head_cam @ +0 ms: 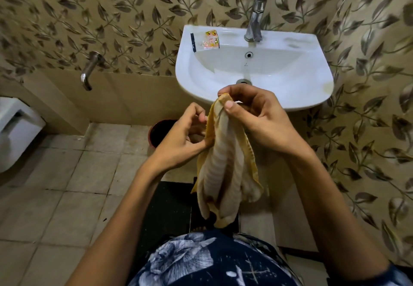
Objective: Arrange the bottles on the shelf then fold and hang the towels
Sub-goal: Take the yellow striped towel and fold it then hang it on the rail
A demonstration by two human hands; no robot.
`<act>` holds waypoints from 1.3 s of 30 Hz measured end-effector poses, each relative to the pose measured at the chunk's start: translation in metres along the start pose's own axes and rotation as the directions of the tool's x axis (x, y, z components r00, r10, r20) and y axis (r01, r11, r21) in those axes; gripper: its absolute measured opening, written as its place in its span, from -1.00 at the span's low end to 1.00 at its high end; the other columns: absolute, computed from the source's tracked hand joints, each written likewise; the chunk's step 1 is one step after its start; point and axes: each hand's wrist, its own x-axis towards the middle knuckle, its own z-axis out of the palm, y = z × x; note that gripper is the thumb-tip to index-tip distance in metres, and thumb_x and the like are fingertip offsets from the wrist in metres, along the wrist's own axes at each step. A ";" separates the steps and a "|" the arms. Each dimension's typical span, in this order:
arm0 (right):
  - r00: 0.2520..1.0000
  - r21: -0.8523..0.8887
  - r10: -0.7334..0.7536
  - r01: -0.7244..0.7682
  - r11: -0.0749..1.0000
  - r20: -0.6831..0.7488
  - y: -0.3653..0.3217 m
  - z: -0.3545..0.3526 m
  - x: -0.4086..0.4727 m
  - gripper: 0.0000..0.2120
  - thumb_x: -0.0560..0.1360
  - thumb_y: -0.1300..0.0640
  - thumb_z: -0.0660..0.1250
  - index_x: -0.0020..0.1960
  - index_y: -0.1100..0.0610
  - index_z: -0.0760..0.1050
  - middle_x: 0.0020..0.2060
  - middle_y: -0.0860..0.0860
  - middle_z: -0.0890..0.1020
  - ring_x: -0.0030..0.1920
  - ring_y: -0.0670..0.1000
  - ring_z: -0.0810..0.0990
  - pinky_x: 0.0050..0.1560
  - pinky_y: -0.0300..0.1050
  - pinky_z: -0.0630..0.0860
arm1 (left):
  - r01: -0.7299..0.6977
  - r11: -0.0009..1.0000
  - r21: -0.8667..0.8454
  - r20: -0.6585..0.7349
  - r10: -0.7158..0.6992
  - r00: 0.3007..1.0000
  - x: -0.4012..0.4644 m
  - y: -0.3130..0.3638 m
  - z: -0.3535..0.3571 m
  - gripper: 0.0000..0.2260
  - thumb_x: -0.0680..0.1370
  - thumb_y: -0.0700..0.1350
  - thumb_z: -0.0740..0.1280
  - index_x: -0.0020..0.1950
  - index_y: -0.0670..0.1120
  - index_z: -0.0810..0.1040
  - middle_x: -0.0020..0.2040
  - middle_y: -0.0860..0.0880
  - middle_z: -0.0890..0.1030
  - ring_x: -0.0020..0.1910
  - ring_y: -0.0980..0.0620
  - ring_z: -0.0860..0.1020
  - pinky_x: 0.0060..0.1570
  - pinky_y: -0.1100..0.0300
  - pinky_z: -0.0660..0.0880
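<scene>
I'm in a tiled bathroom with leaf-pattern walls, a white sink ahead. I hold the towel just in front of the sink's near rim, hanging in loose bunched pleats. My right hand pinches its top corner between thumb and fingers so the cloth drops free. My left hand, left of the towel, nips one side edge, I judge to find a second corner before folding. No shelf, bottles or rail show.
</scene>
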 end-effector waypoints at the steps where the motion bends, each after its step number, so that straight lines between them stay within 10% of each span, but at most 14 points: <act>1: 1.000 -0.019 -0.009 0.009 1.000 -0.002 -0.003 -0.002 -0.001 -0.88 0.49 0.20 0.30 -0.02 0.01 0.53 -0.22 -0.19 0.63 -0.20 -0.22 0.61 -0.13 -0.36 0.49 | 0.012 1.000 -0.015 0.004 -0.012 1.000 0.002 0.000 0.002 -0.76 0.46 -0.13 0.37 -0.04 -0.06 0.30 -0.18 0.05 0.46 -0.25 0.06 0.47 -0.32 0.28 0.47; 7: 0.980 -0.311 -0.119 0.065 0.948 -0.159 -0.005 -0.017 -0.004 -0.80 0.54 0.26 0.31 -0.06 -0.05 0.50 -0.08 -0.11 0.61 -0.27 -0.26 0.54 -0.26 -0.46 0.39 | -0.002 0.921 0.389 -0.177 0.077 0.981 0.015 -0.007 0.001 -0.90 0.45 -0.25 0.30 -0.09 -0.12 0.41 -0.35 0.07 0.45 -0.39 0.16 0.40 -0.35 0.16 0.33; 17: 0.932 -0.393 -0.238 0.117 0.912 -0.275 0.004 -0.034 0.005 -0.79 0.56 0.25 0.27 -0.06 -0.08 0.45 -0.14 -0.18 0.54 -0.10 -0.15 0.53 -0.18 -0.35 0.49 | -0.179 0.942 0.284 -0.143 0.226 0.964 0.014 0.001 0.004 -0.84 0.59 -0.20 0.21 0.07 0.02 0.29 -0.34 0.07 0.39 -0.41 0.18 0.40 -0.39 0.32 0.35; 22: 0.932 -0.440 -0.300 0.186 0.878 -0.205 -0.001 -0.029 0.009 -0.81 0.53 0.24 0.29 -0.02 -0.04 0.42 -0.13 -0.24 0.55 -0.07 -0.19 0.55 -0.32 -0.32 0.45 | -0.284 0.852 0.440 -0.046 0.338 0.940 0.015 0.010 0.011 -0.80 0.51 -0.35 0.18 0.03 -0.12 0.49 -0.06 0.04 0.49 -0.11 0.27 0.45 -0.10 0.42 0.38; 30: 0.960 -0.274 -0.244 0.201 0.940 -0.135 0.005 -0.010 0.013 -0.73 0.46 0.28 0.41 -0.07 -0.03 0.38 -0.17 -0.25 0.55 -0.18 -0.22 0.60 -0.43 -0.26 0.51 | -0.112 0.992 0.061 -0.214 0.123 0.969 0.026 0.041 0.014 -0.74 0.45 -0.14 0.40 0.06 0.06 0.41 -0.23 0.10 0.61 -0.20 0.13 0.58 -0.15 0.19 0.53; 36: 0.997 -0.116 -0.059 0.064 0.991 0.040 0.021 -0.012 0.003 -0.73 0.44 0.11 0.44 0.03 -0.12 0.43 -0.07 -0.12 0.52 -0.32 -0.09 0.56 -0.28 -0.22 0.50 | -0.210 0.970 0.125 -0.215 0.233 0.948 0.023 0.050 0.001 -0.85 0.53 -0.26 0.32 -0.14 -0.01 0.53 -0.30 0.20 0.59 -0.27 0.31 0.50 -0.21 0.42 0.42; 39: 0.989 -0.233 0.012 0.024 0.972 0.150 0.045 -0.016 -0.008 -0.75 0.48 0.28 0.38 0.13 0.13 0.49 0.00 0.03 0.60 -0.12 -0.04 0.62 -0.11 -0.05 0.57 | -0.260 0.953 0.157 -0.268 0.294 0.918 0.019 0.058 -0.004 -0.85 0.54 -0.26 0.28 -0.10 -0.01 0.51 -0.27 0.20 0.57 -0.24 0.29 0.50 -0.19 0.41 0.43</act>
